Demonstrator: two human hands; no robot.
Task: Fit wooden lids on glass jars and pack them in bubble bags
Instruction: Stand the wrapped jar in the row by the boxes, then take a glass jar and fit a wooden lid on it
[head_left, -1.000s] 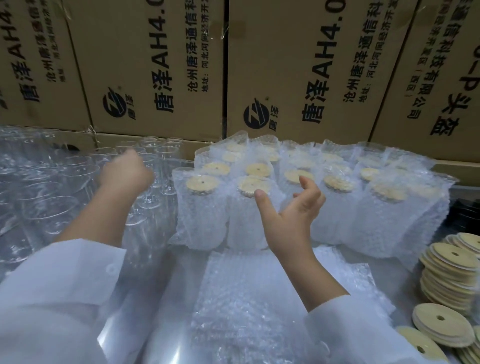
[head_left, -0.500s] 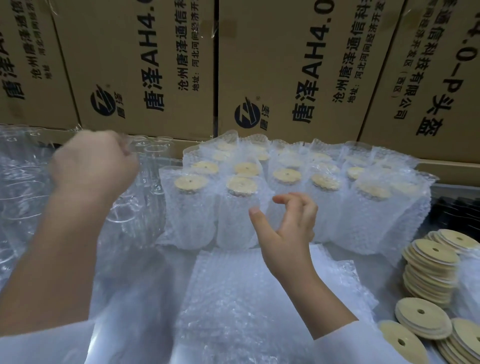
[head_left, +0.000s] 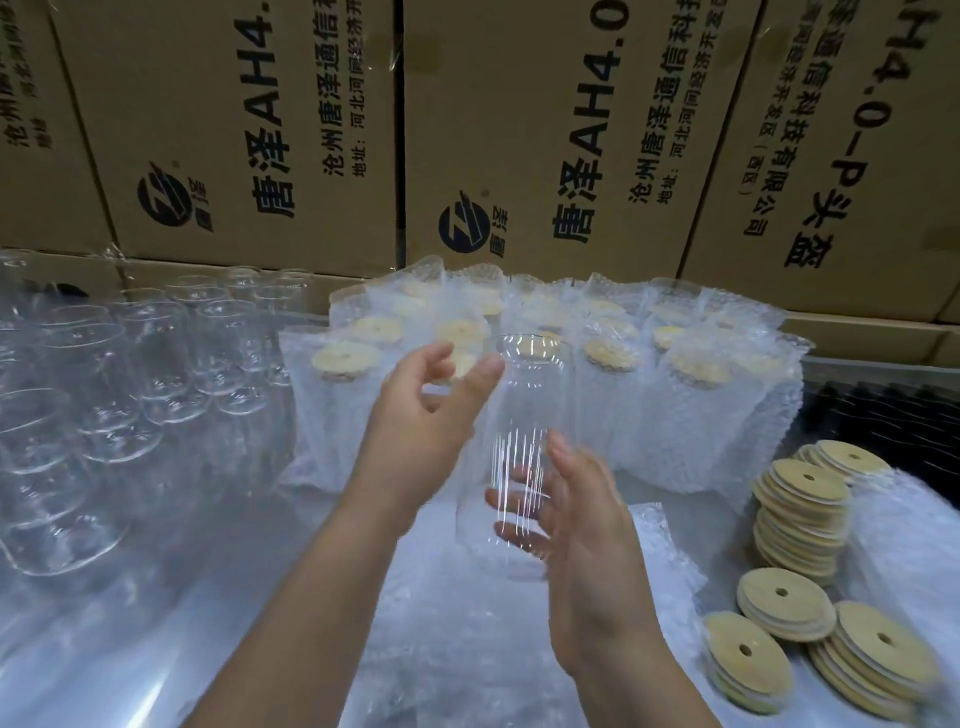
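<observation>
A clear glass jar (head_left: 524, 415) without a lid stands upright in the air at the centre of the head view. My left hand (head_left: 421, 421) touches its upper left side with thumb and fingers spread. My right hand (head_left: 571, 525) cups its lower part, fingers showing through the glass. Under the jar lies a flat pile of bubble bags (head_left: 467, 639). Round wooden lids (head_left: 800, 514) with a small hole are stacked at the right. Behind the jar stand several packed jars in bubble bags (head_left: 691, 410) with lids on.
Several bare glass jars (head_left: 119, 384) stand in rows at the left. Printed cardboard boxes (head_left: 519, 130) form a wall at the back. More lids (head_left: 784, 608) lie in low piles near the right front. A dark tray (head_left: 893, 421) is at the far right.
My left hand has come back from the bare jars at the left, bringing a glass jar to the centre. My right hand has dropped and now holds the jar's lower part.
</observation>
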